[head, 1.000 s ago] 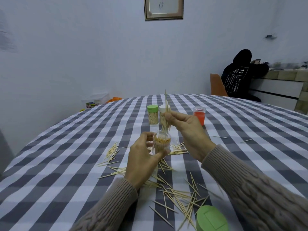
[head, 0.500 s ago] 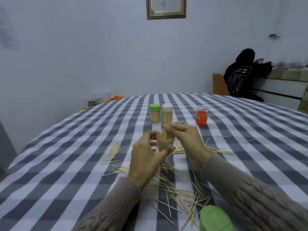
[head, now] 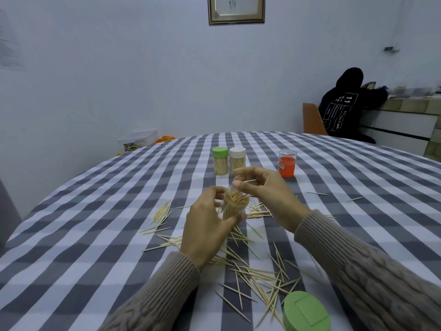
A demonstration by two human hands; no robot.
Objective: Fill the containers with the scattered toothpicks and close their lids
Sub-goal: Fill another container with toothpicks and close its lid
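My left hand grips a clear open container packed with toothpicks, held above the checked tablecloth. My right hand hovers just over its mouth and pinches a single toothpick between thumb and fingers. Scattered toothpicks lie on the cloth below and around my hands, with another small pile to the left. A loose green lid lies near the front edge. Farther back stand two filled, closed containers, one with a green lid and one with a white lid.
An orange-filled clear container stands to the right of the closed ones. A few stray toothpicks lie far right. A person in a black hoodie sits beyond the table by an orange chair. A plastic box sits at the back left.
The bundle that my right hand held upright went down into the container. My right hand has since lifted a little off its mouth, keeping one toothpick.
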